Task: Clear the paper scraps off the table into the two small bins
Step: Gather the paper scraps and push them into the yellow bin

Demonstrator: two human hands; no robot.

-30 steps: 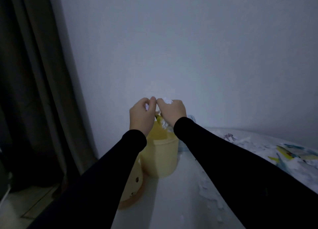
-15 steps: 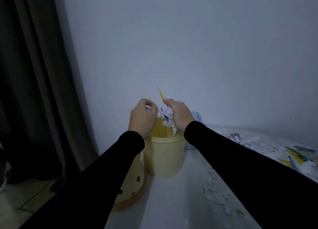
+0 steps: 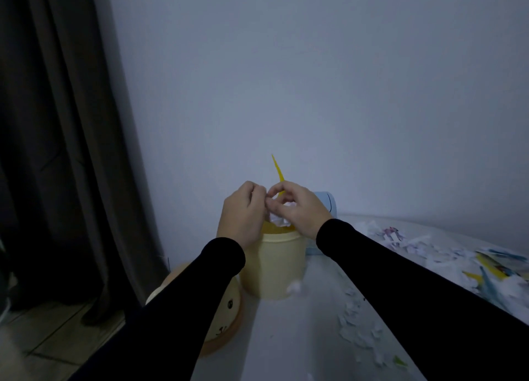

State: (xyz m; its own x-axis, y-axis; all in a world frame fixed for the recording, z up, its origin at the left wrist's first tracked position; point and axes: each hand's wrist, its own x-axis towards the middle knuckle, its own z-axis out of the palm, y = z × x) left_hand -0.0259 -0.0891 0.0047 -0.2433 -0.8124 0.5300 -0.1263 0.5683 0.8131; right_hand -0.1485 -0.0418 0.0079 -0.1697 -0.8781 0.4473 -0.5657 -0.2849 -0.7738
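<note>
A pale yellow bin (image 3: 272, 266) stands on the white table (image 3: 300, 337) near the wall. Both my hands hover right over its mouth. My right hand (image 3: 300, 209) grips a wad of white paper scraps (image 3: 282, 219), and a thin yellow strip (image 3: 277, 168) sticks up from it. My left hand (image 3: 243, 211) is curled, its fingertips pinching at the same wad. A light blue bin (image 3: 326, 203) peeks out behind my right hand. One white scrap (image 3: 294, 287) is blurred in front of the yellow bin's wall.
Several white and coloured scraps (image 3: 446, 254) cover the table at the right, more lie under my right forearm (image 3: 360, 323). A round cream lid with a face (image 3: 226, 320) lies at the table's left edge. A dark curtain (image 3: 57, 151) hangs at the left.
The hands closed together again over the yellow bin, the wad drawn up into the right hand. A white scrap now shows in front of the bin. The view shifted slightly.
</note>
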